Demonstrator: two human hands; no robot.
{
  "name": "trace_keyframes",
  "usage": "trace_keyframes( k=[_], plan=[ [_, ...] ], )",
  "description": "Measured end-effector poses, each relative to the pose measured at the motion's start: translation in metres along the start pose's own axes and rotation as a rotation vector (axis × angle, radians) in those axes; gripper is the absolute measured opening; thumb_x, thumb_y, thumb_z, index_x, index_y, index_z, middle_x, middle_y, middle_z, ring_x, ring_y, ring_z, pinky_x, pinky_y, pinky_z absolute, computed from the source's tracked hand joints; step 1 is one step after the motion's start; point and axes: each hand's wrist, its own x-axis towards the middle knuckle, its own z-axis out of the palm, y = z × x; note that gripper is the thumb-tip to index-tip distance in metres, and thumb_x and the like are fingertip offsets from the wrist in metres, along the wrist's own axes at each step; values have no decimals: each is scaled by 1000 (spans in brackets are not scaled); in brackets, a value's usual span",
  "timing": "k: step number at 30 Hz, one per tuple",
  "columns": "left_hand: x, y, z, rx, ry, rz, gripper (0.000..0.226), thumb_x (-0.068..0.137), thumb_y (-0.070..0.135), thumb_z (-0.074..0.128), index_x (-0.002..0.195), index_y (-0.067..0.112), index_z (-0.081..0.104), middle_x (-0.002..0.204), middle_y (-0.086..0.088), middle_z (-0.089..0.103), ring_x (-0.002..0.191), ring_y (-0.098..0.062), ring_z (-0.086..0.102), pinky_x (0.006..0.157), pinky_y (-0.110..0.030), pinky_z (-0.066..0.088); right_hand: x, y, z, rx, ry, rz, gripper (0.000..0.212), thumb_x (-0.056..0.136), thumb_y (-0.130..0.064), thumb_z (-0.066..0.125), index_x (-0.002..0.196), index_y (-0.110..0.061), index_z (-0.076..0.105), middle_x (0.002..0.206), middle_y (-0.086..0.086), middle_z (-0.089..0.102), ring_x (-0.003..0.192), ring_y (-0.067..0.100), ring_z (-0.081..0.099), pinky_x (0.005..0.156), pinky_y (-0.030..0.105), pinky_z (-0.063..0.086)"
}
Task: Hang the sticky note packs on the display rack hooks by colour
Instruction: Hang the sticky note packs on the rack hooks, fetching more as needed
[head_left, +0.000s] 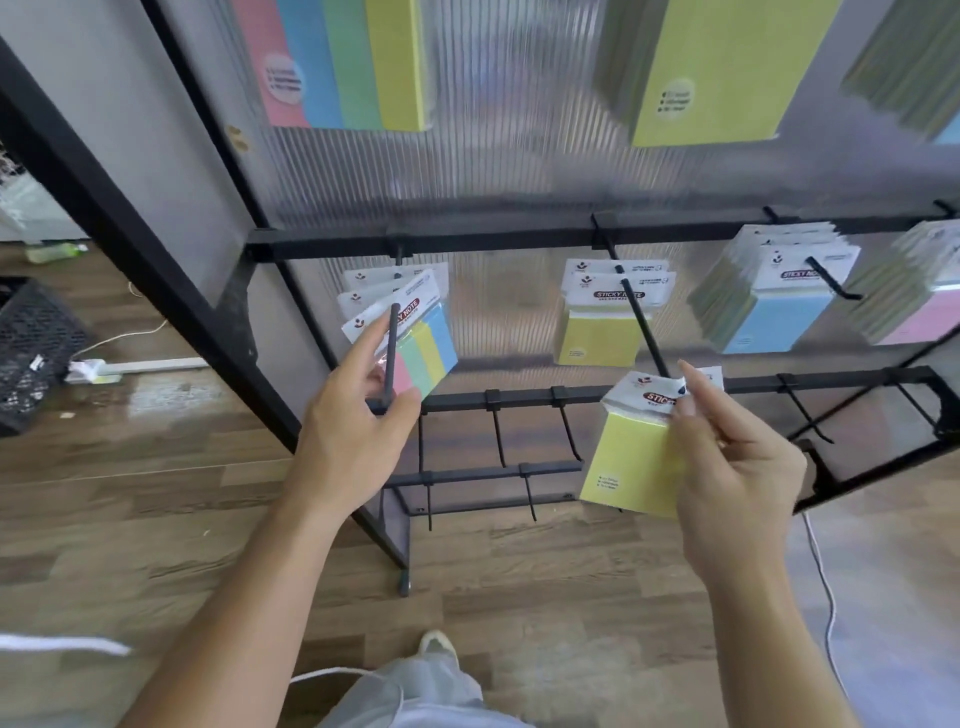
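Above my trouser leg (415, 686), right hand (737, 467) pinches the yellow sticky note pack (628, 457) by its header card, right at the middle hook (641, 322) tip. Left hand (353, 415) pinches the multicolour pack (431, 348) at the left hook (392, 343). Light, slick wrapper, I reckon: grip the stiff card.

Floor (208, 499): wood-look planks, brown-grey, with a pale patch of glare.
Wall (156, 130): plain grey, at left.
Ribbed translucent panel (493, 156): upright, with soft light showing through.
Black mesh crate (36, 353): on the floor, far left.
White power strip (150, 365): on the floor near the crate.
White cable (826, 597): trailing over the floor at right.
Green bottle (52, 253): lying on its side, blurred.
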Motion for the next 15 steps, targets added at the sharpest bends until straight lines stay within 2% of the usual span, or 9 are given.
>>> trace_keyframes(
  k=[2,5,7,9,12,15],
  plan=[
    [8,-3,4,-16,-7,9,66,94,18,61,147,46,30,131,23,51,101,26,46,67,6,38,3,4,-1,-14,13,12,30,93,-2,59,105,-27,70,76,-28,69,71,-10,58,66,6,43],
    [18,-8,9,0,-26,48,65,95,18,58,149,40,28,141,15,49,123,3,49,75,1,40,9,8,5,-43,14,18,38,92,3,58,102,-33,68,83,-30,70,80,-11,62,72,6,45],
    [24,-10,10,42,-37,76,66,95,20,58,151,37,26,144,13,47,128,-3,46,83,-4,39,15,8,13,-75,-4,10,41,92,2,58,106,-35,66,86,-30,70,87,-10,63,75,6,44],
    [30,-12,9,66,-52,97,67,95,21,58,151,35,24,145,11,46,129,-4,46,88,-10,40,24,11,22,-107,-25,-4,38,94,-3,59,114,-34,65,91,-20,71,92,-8,63,80,8,44],
    [38,-13,5,132,-58,112,71,94,19,59,152,35,22,144,6,46,129,-6,45,96,-22,43,38,17,32,-235,-73,-19,37,97,-15,57,131,-28,59,103,-12,61,97,-7,59,86,15,42],
    [41,-12,0,216,-71,104,75,93,17,60,153,36,19,139,2,47,122,-7,46,87,-15,39,49,20,42,-409,-104,-54,47,97,-17,56,141,-31,49,105,-5,49,95,11,55,86,24,39]
  ],
)
